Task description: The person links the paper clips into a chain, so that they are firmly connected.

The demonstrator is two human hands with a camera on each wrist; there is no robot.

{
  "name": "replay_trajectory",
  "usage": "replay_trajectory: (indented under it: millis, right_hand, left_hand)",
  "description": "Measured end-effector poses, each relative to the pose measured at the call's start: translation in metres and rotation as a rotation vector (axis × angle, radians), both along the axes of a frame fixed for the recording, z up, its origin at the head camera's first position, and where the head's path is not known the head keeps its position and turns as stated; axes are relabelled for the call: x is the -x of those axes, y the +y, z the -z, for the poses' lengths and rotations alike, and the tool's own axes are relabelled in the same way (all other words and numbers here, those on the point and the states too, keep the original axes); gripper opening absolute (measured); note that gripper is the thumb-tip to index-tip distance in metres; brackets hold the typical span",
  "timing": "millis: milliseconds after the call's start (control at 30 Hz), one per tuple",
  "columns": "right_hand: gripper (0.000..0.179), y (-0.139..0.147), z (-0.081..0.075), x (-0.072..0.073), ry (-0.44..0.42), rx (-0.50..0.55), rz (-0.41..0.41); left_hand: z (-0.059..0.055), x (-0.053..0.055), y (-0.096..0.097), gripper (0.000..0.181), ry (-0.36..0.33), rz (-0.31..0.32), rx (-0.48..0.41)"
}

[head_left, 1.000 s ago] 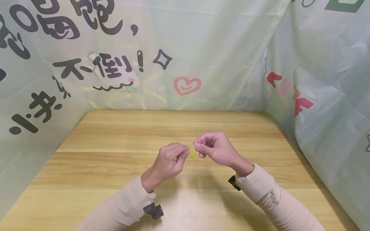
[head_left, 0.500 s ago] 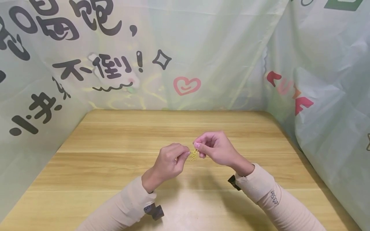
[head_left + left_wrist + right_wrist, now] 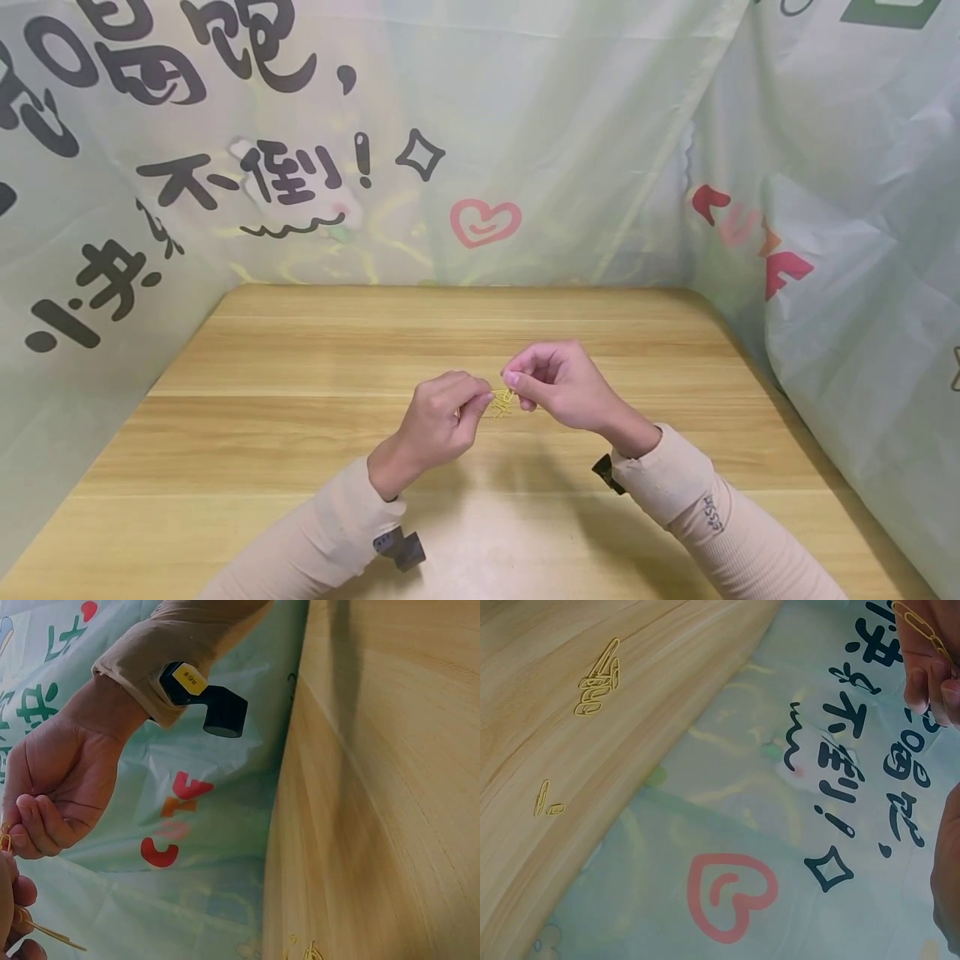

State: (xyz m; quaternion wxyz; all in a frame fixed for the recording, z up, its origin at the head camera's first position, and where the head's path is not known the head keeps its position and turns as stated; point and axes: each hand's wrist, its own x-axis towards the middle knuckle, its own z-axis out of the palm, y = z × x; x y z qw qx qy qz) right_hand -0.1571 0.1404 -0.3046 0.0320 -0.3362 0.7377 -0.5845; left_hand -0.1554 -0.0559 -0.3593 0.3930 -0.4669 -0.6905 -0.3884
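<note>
Left hand (image 3: pixel 442 417) clamped on yellow paper clips (image 3: pixel 924 625); right hand (image 3: pixel 568 387) pinching paper clip (image 3: pixel 6 841). Loose clips (image 3: pixel 600 679) on table (image 3: pixel 300 358), roughly midway between left and right edges.

Pale wood across this table (image 3: pixel 300 433), grain running side to side, far corners rounded, light gleaming off the near middle! And there's the heap (image 3: pixel 598 681), yellow paper clips overlapping, flat on the wood; two loose clips (image 3: pixel 556 809) lie close together, apart from it.
</note>
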Motion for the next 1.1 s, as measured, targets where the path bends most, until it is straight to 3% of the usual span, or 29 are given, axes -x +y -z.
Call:
replay_trajectory:
  millis: [467, 1100]
  right_hand:
    - [0.007, -0.0006, 0.0043, 0.0021, 0.083, 0.018, -0.040]
    - [0.006, 0.0000, 0.0046, 0.0028, 0.103, -0.001, -0.035]
  left_hand:
    - [0.0005, -0.0031, 0.0040, 0.035, -0.015, 0.001, -0.017]
    - [0.0008, -0.0013, 0.0015, 0.034, -0.003, -0.009, -0.031]
